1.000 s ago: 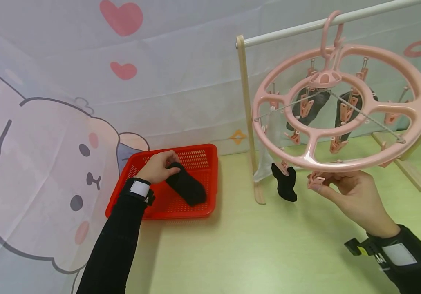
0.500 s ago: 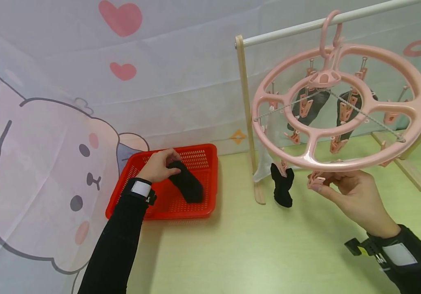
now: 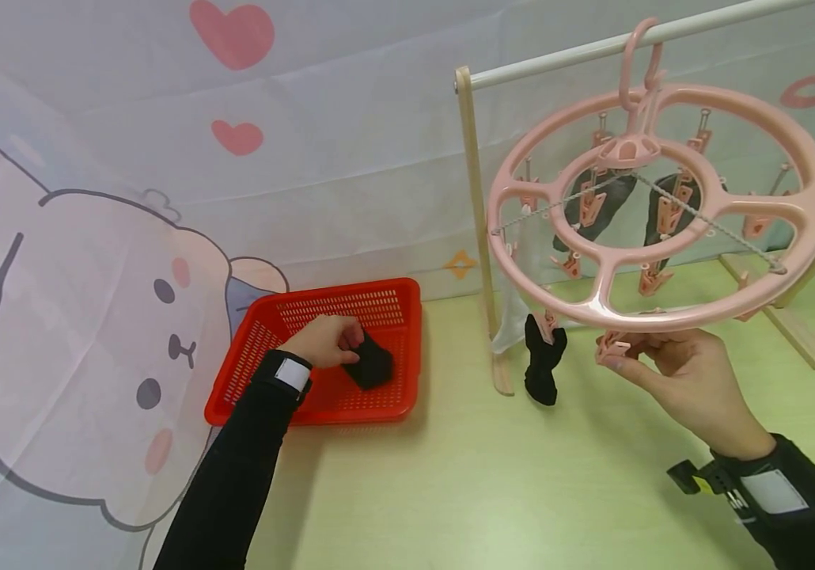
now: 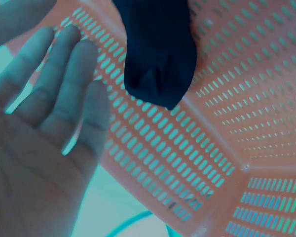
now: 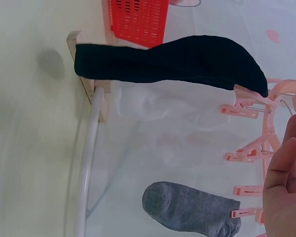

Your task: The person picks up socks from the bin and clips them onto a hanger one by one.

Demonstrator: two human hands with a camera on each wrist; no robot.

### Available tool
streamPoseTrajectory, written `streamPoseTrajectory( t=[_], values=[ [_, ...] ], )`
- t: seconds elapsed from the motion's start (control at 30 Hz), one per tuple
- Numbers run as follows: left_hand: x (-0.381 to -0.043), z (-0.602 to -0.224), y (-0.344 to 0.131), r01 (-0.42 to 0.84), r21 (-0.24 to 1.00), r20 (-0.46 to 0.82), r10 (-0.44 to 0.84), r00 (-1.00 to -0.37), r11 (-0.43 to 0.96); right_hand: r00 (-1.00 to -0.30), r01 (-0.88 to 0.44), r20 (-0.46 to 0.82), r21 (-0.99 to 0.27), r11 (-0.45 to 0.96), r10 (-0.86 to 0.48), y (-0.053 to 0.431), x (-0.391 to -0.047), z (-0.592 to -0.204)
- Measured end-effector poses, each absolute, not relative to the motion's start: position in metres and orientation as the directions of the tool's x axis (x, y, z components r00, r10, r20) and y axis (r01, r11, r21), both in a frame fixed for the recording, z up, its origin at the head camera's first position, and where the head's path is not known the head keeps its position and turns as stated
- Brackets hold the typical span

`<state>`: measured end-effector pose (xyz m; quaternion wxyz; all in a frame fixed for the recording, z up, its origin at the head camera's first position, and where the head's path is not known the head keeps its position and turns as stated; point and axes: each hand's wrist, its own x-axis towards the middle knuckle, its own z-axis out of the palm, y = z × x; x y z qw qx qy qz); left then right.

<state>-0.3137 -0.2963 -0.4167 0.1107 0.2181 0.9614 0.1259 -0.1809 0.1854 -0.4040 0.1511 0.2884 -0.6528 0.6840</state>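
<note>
My left hand (image 3: 324, 340) is over the red basket (image 3: 407, 348), right by a black sock (image 3: 370, 364). In the left wrist view, its fingers (image 4: 54, 74) are extended and spread, apart from the sock (image 4: 160, 54), whose upper end leaves the frame. At the front rim of the pink round clip hanger (image 3: 596, 310), my right hand (image 3: 685, 380) pinches a pink clothespin (image 3: 612, 348) between thumb and fingers. Left of it, another black sock (image 3: 541, 372) hangs from a clip. Farther back hang two grey socks, one (image 3: 596, 212) left and one (image 3: 671, 210) right.
A white rail (image 3: 571, 59) on a wooden stand (image 3: 477, 198) carries the hanger. Beside the stand's left post hangs something white and thin (image 3: 510, 321). The pale green table (image 3: 464, 491) lies below, with a printed curtain (image 3: 350, 158) behind.
My left hand has shifted right and slightly down in the basket, and less of its sock shows. The hanging black sock has turned and swung a little. My right hand stays on the clothespin.
</note>
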Motion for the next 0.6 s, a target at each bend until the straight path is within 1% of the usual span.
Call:
streamPoseTrajectory(
  t=[0.13,0.2,0.37,0.6],
  values=[
    [-0.306,-0.421,-0.281,0.384,0.204,-0.256,0.427,-0.867,0.901,-0.789,-0.582,0.590,-0.807,-0.097,-0.173,0.185,-0.180,-0.403],
    [-0.304,-0.425,-0.274,0.398,0.149,-0.273,0.424,-0.864,0.905,-0.790,-0.583,0.588,-0.808,-0.084,-0.173,0.185,-0.180,-0.402],
    [-0.304,-0.435,-0.260,0.487,0.034,-0.288,0.475,-0.832,0.873,-0.789,-0.585,0.589,-0.807,-0.079,-0.174,0.185,-0.181,-0.401],
    [-0.309,-0.437,-0.241,0.562,-0.048,-0.336,0.517,-0.787,0.825,-0.791,-0.581,0.587,-0.809,-0.086,-0.173,0.186,-0.182,-0.403]
  ],
)
